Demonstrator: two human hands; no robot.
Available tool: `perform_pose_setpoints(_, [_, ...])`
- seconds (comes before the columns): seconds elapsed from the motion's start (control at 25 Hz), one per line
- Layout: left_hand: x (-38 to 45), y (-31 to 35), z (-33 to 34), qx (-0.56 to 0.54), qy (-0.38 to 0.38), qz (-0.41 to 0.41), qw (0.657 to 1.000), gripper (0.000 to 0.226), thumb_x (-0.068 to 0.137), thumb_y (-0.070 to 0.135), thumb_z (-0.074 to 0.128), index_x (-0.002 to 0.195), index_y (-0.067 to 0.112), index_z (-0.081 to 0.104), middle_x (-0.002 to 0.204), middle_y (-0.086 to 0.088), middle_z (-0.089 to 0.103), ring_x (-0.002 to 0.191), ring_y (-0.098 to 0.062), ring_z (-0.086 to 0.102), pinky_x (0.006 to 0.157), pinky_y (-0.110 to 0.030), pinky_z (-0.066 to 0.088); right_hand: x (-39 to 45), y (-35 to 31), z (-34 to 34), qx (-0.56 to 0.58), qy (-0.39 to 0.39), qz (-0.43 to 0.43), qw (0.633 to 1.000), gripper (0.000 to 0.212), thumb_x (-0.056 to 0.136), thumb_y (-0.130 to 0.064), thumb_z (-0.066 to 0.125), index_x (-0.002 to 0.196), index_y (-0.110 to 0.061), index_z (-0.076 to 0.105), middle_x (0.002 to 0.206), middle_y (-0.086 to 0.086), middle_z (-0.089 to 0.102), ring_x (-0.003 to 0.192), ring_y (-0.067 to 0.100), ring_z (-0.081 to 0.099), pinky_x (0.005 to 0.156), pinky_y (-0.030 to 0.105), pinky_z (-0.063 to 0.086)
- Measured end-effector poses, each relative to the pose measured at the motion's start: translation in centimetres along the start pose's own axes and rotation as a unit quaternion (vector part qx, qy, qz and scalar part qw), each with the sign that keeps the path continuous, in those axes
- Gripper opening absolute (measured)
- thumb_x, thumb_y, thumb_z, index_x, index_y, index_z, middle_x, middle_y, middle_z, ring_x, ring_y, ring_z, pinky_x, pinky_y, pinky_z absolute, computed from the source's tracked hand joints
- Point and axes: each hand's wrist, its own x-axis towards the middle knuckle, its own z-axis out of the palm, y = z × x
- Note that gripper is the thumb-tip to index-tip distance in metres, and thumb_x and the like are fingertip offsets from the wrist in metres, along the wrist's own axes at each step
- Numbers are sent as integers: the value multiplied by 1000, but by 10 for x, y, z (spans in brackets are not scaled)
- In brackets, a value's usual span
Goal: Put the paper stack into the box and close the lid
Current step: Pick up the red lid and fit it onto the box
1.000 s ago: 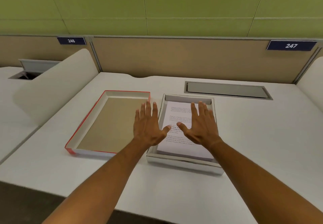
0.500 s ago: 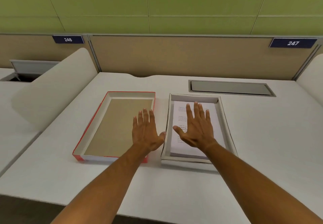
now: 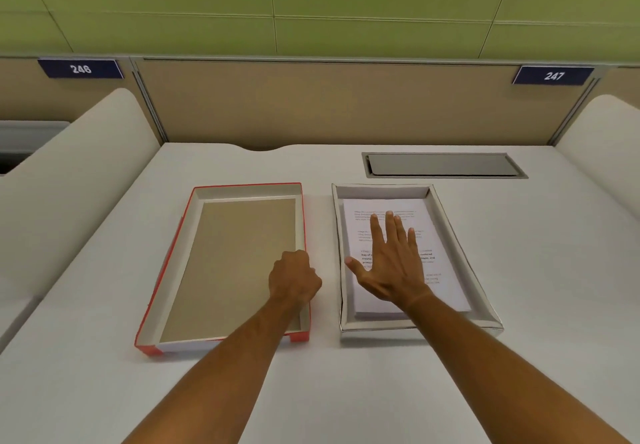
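A white open box point(image 3: 481, 291) sits on the desk right of centre, with the printed paper stack point(image 3: 440, 235) lying flat inside it. My right hand point(image 3: 391, 263) rests palm down on the stack, fingers spread. To its left lies the red-edged lid point(image 3: 162, 270), upside down, its brown inside facing up. My left hand point(image 3: 294, 279) is curled over the lid's right wall near the front, fingers closed around that edge.
The white desk point(image 3: 554, 305) carries a grey cable hatch point(image 3: 440, 164) behind the box. White curved dividers point(image 3: 79, 180) stand on both sides, with a tan partition at the back bearing number plates 246 and 247.
My left hand moved left from an open, flat pose and closed on the lid's right wall. My right hand stayed flat on the paper. The camera view shifted closer.
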Motion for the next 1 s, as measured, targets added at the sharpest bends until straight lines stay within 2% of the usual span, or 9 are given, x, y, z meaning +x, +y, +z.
perform_pose_setpoints(0.2, [9,5,-24,-21,-19,7,1000,8,75,2,59,82,0,63,84,-15,65,74,-29,66,55,-27,42,4,-3,-1,27,6,0,1000,104,75,-79,19,156,-18,-7,165,13,-9,152,31,-10,120,47,-9])
perform_pose_setpoints(0.36, [19,11,-77,-126,56,-5,990,11,66,-4,56,63,-3,66,64,-14,66,52,-20,59,52,-28,52,13,-10,-10,81,5,-8,997,99,81,-74,27,156,-18,-5,165,12,-7,152,30,-7,121,45,-4])
perform_pose_setpoints(0.48, [25,14,-126,-256,124,-9,958,11,70,2,64,63,5,72,66,-6,71,64,-23,69,63,-35,60,20,-19,-17,181,0,0,984,88,90,-62,42,157,-21,3,166,6,-1,153,28,0,121,44,5])
perform_pose_setpoints(0.6, [26,17,-169,-406,154,-24,901,15,75,10,72,61,13,67,70,2,68,64,-17,72,51,-25,57,25,-33,-22,312,-5,24,950,76,93,-49,52,155,-19,19,164,5,18,151,28,16,120,44,17])
perform_pose_setpoints(0.72, [20,20,-203,-545,131,-19,828,15,81,5,69,67,8,65,72,-5,72,54,-9,70,48,-18,53,32,-46,-27,496,-47,104,861,59,94,-37,57,145,-12,41,151,11,44,136,30,44,111,44,40])
perform_pose_setpoints(0.8, [12,21,-221,-635,95,-20,767,16,83,2,66,67,5,64,58,-2,69,49,-10,66,52,-21,54,34,-48,-29,592,-107,173,780,42,97,-32,55,128,-5,53,134,18,56,120,33,58,89,40,56])
perform_pose_setpoints(0.88, [7,19,-233,-705,29,-27,708,11,85,6,64,75,2,66,63,-5,64,58,-16,61,66,-29,55,31,-41,-29,660,-159,223,700,32,98,-30,52,118,-6,54,120,26,61,106,37,64,70,36,58])
perform_pose_setpoints(0.92, [3,16,-239,-731,-16,-31,681,11,88,10,62,88,0,67,71,-8,65,64,-19,62,72,-33,56,28,-36,-27,682,-188,235,667,34,99,-32,50,120,-6,53,115,27,63,101,37,66,69,38,58])
perform_pose_setpoints(1.0, [-5,11,-244,-747,-84,-35,658,21,93,17,55,99,1,66,73,-9,72,62,-20,70,62,-30,60,22,-30,-20,713,-242,234,616,38,99,-38,46,120,-8,57,108,22,67,96,36,67,74,43,59])
